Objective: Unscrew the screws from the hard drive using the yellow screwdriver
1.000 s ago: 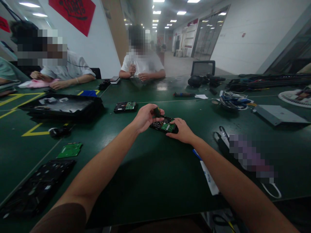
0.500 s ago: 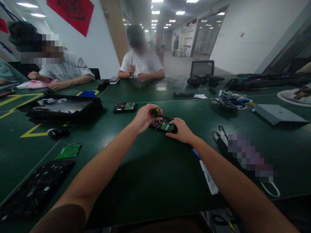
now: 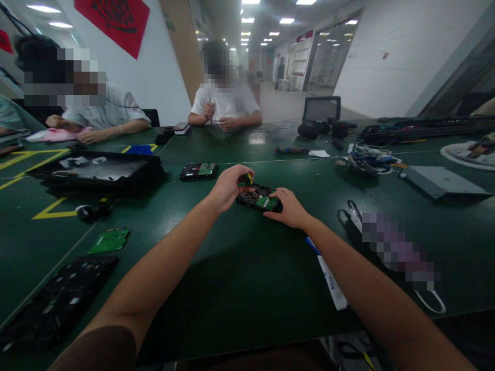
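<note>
My left hand is closed around the dark handle of a screwdriver with yellow on its end. Its tip is hidden behind my fingers, over the left part of a hard drive. The drive lies on the green table with its black casing and green circuit board facing up. My right hand grips the drive's right end, thumb at the near edge and fingers on the board. Another hard drive lies beyond my left hand.
Left, a loose green circuit board lies by a large black drive casing, with a black tray farther back. Right are a cable bundle, a grey metal box and a lanyard. Two co-workers sit across the table.
The screwdriver's handle has turned and tilted in my left hand, showing more of its yellow end. My right hand and the hard drive stay in nearly the same place.
</note>
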Motion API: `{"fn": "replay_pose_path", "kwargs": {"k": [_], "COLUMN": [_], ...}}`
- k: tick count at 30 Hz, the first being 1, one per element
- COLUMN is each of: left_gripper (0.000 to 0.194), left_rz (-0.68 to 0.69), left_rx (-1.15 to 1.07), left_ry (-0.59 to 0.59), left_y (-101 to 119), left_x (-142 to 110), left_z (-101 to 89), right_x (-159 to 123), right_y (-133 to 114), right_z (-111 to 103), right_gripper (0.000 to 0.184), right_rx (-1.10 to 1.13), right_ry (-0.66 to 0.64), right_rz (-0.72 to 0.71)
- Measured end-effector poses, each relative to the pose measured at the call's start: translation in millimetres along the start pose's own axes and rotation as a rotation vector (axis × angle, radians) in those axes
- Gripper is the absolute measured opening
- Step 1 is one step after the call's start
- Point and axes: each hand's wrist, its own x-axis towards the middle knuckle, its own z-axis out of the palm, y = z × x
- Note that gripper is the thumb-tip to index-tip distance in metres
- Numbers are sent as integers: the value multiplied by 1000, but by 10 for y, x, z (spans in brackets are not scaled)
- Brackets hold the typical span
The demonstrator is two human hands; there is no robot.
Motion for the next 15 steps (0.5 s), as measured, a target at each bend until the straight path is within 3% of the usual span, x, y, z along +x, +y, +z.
{"fn": "replay_pose_path", "kwargs": {"k": [3, 9, 15], "left_gripper": [17, 21, 17], "left_rz": [26, -53, -9], "left_rx": [53, -45, 6], "left_ry": [-1, -31, -1], "left_y": [-11, -1, 2], "left_x": [10, -29, -13], "left_z": [-24, 34, 26], "right_x": [7, 13, 2], "right_y": [2, -19, -48], "right_z": [7, -6, -28], "right_gripper": [68, 66, 69], "right_rx": [-6, -11, -9], "right_ry": [5, 6, 2], "right_rz": [-6, -22, -1]}}
